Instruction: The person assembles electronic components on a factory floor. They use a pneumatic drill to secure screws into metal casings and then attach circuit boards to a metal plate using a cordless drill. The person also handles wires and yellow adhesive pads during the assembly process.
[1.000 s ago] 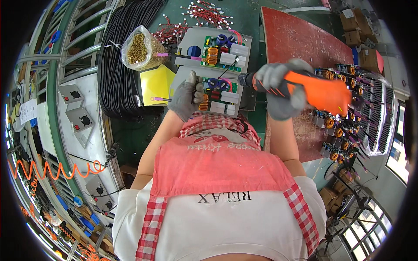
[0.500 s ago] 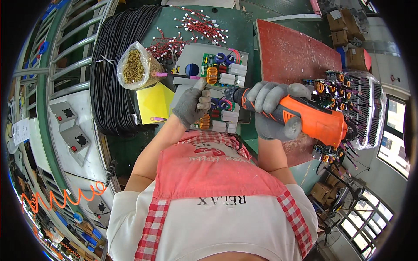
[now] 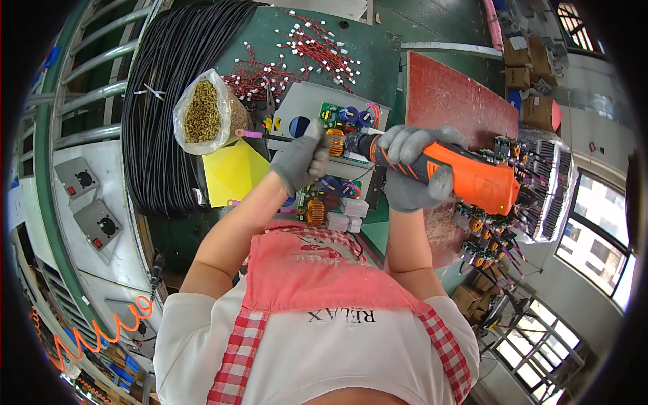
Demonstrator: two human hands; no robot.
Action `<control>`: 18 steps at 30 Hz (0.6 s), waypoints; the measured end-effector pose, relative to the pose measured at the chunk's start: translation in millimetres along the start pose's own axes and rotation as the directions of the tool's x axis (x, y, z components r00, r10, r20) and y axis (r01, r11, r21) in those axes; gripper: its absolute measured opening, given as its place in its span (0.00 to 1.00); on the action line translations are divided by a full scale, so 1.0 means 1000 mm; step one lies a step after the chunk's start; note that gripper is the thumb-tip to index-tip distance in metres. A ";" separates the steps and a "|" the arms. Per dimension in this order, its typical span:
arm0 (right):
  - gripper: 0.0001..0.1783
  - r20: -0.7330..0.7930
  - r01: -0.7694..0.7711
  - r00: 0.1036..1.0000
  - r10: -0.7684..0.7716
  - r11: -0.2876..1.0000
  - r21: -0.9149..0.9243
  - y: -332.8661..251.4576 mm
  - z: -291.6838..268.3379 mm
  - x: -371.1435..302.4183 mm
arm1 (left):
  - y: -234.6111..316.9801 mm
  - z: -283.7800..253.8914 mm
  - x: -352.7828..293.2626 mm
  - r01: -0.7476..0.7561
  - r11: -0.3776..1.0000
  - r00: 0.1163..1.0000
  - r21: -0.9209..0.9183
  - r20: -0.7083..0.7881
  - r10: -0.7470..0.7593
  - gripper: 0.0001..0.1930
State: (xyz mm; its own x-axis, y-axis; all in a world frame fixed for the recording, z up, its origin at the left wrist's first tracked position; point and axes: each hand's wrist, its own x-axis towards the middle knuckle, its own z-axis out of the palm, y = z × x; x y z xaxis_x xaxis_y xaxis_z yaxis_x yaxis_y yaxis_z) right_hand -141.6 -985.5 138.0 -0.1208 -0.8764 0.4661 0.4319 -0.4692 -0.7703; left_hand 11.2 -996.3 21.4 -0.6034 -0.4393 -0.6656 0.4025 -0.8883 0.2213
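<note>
My right hand (image 3: 420, 169), in a grey glove, grips an orange and black power screwdriver (image 3: 476, 181) that points left. Its dark front end reaches the copper-wound coil (image 3: 335, 143) on the far circuit board (image 3: 330, 108). My left hand (image 3: 300, 162), also gloved, is closed just left of the screwdriver's front end. Whatever its fingers pinch is hidden. The far board sits on a grey metal plate (image 3: 304, 100). Nearer my apron lies another board (image 3: 351, 190) with its own coil and white blocks.
A clear bag of small brass-coloured parts (image 3: 202, 118) stands left, beside yellow sheets (image 3: 233, 169) and a black cable coil (image 3: 158, 115). Red wires with white connectors (image 3: 320, 50) lie at the back. On the right, a red board (image 3: 459, 88) borders stacked circuit assemblies (image 3: 503, 175).
The view has shifted, with the table sitting lower in it. Both hands are farther out over the boards, and the screwdriver's front end now lies beside the far board's coil.
</note>
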 end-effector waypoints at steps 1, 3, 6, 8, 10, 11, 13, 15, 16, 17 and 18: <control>0.26 -0.047 0.017 0.999 -0.017 1.000 -0.015 0.009 0.000 0.004 | 0.005 0.008 0.000 0.019 0.997 0.997 0.075 -0.077 -0.013 0.23; 0.24 -0.064 0.025 0.998 -0.030 0.996 -0.089 0.031 -0.010 0.011 | 0.011 0.012 0.006 -0.130 0.910 0.983 0.393 -0.071 0.170 0.24; 0.24 -0.088 0.030 0.995 -0.041 0.992 -0.126 0.060 -0.026 0.019 | 0.017 -0.008 0.037 -0.235 0.439 0.847 0.867 -0.039 0.530 0.22; 0.25 -0.118 0.009 0.993 -0.026 0.989 -0.148 0.072 -0.032 0.021 | 0.027 -0.009 0.045 -0.102 0.166 0.736 0.981 -0.038 0.676 0.23; 0.26 -0.134 -0.001 0.991 -0.018 0.990 -0.139 0.080 -0.036 0.022 | 0.036 -0.006 0.055 0.009 0.141 0.760 0.990 -0.099 0.642 0.24; 0.26 -0.141 0.002 0.990 -0.023 0.990 -0.143 0.083 -0.036 0.023 | 0.038 -0.009 0.062 0.039 0.094 0.776 0.995 -0.089 0.625 0.24; 0.26 -0.135 0.013 0.990 -0.033 0.989 -0.149 0.088 -0.039 0.023 | 0.038 -0.012 0.072 0.076 0.066 0.794 0.995 -0.100 0.599 0.25; 0.26 -0.106 0.028 0.993 -0.044 0.988 -0.152 0.091 -0.045 0.023 | 0.036 -0.013 0.078 0.096 0.105 0.799 0.990 -0.140 0.585 0.25; 0.27 -0.122 0.012 0.992 -0.033 0.985 -0.173 0.091 -0.046 0.023 | 0.035 -0.015 0.080 0.083 0.110 0.797 0.990 -0.132 0.589 0.25; 0.27 -0.138 -0.005 0.990 -0.023 0.981 -0.193 0.092 -0.044 0.023 | 0.034 -0.016 0.081 0.070 0.116 0.794 0.991 -0.125 0.594 0.25; 0.28 -0.154 -0.021 0.988 -0.012 0.977 -0.213 0.092 -0.044 0.023 | 0.032 -0.017 0.082 0.057 0.122 0.791 0.991 -0.119 0.600 0.24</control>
State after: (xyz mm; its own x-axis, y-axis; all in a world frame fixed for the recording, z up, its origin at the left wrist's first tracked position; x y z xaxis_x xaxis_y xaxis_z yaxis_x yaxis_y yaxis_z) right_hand -144.2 -1053.8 58.7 -0.2624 -0.8770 0.4025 0.2343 -0.4626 -0.8551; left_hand -13.5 -1058.8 -38.3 -0.1545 -0.8643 -0.4786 -0.6674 -0.2659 0.6956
